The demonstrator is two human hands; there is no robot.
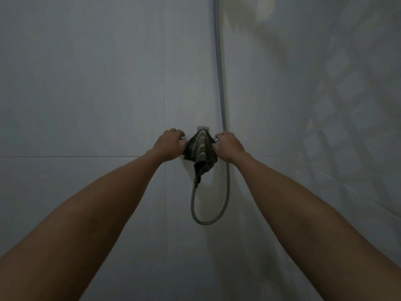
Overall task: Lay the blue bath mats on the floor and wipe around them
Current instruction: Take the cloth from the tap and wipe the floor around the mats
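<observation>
A dark striped cloth (201, 152) hangs draped over a chrome shower tap (202, 128) on the tiled wall. My left hand (171, 145) grips the cloth's left side, with the tap's left handle just showing by its fingers. My right hand (227, 147) holds the cloth's right side next to the right handle. Both arms reach straight forward. No blue bath mat is in view.
A grey shower hose (221, 88) runs down the wall from the top, passes behind my right hand and loops below the tap. Pale wall tiles (86, 83) fill the view; the side wall (347, 105) on the right carries a lattice shadow.
</observation>
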